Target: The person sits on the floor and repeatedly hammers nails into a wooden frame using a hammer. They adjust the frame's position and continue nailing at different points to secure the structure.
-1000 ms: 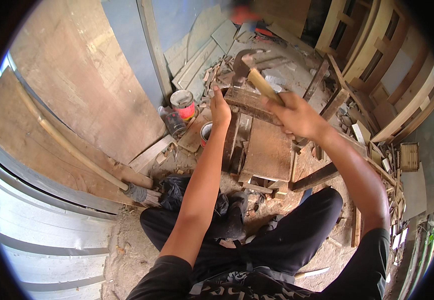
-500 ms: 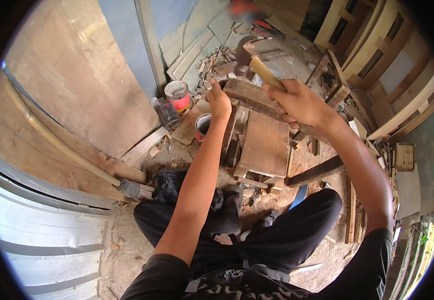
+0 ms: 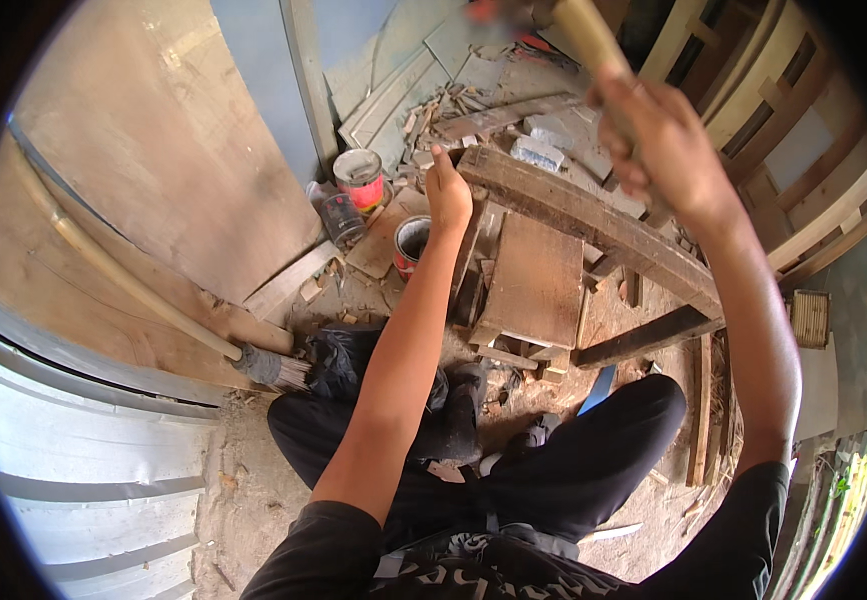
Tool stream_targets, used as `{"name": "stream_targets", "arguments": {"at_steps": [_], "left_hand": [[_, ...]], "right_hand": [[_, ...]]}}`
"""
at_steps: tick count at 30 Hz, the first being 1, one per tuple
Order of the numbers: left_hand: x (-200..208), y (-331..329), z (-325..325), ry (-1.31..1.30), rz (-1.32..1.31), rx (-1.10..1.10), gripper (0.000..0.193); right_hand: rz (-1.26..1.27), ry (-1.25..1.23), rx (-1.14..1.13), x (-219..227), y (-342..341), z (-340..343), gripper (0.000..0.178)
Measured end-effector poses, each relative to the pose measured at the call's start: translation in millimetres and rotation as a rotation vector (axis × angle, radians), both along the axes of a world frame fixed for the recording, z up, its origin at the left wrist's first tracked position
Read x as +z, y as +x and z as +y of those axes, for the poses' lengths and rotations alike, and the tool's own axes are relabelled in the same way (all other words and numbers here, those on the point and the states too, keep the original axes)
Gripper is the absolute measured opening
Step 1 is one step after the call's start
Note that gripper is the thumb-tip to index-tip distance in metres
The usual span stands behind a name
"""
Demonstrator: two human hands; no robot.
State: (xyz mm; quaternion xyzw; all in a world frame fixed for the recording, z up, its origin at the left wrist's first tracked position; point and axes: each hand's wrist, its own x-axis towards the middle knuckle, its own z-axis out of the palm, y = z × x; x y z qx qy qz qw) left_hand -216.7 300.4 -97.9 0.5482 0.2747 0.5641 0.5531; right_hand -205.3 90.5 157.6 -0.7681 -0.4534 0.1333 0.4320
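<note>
High at the upper right, my right hand is closed round the wooden handle of a hammer. The hammer's head is mostly cut off by the top edge, and the hand is slightly blurred. My left hand grips the left corner of a wooden frame, thumb pointing up; its other fingers are largely hidden. The frame's long, worn beam slopes down to the right, under my raised right arm. Just nearer than the beam stands a small wooden stool or block with a flat brown top.
Paint cans stand left of the frame, one open can close to my left forearm. A long-handled brush leans at the left beside a black plastic bag. Wood scraps litter the far floor; slatted wood stands right.
My right hand has lifted the hammer up and to the right, away from the beam, exposing more of it. My left hand stays at the frame's corner.
</note>
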Motion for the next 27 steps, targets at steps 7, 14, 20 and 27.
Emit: {"name": "stream_targets", "arguments": {"at_steps": [7,14,20,27], "left_hand": [[-4.2,23.8,1.0,-0.069,-0.160,0.113,0.071],[-5.1,15.7,3.2,-0.044,-0.124,-0.060,0.069],[-3.3,16.1,4.9,-0.023,-0.086,-0.025,0.070],[-8.5,9.3,6.2,-0.074,0.071,-0.159,0.074]], "right_hand": [[-0.259,-0.233,0.052,-73.0,10.4,2.5,0.043],[0.086,-0.248,-0.053,-52.3,4.7,-5.1,0.056],[0.132,-0.236,-0.006,-53.6,-8.1,1.0,0.049],[0.044,0.423,0.000,-30.1,-18.2,21.2,0.046]]}}
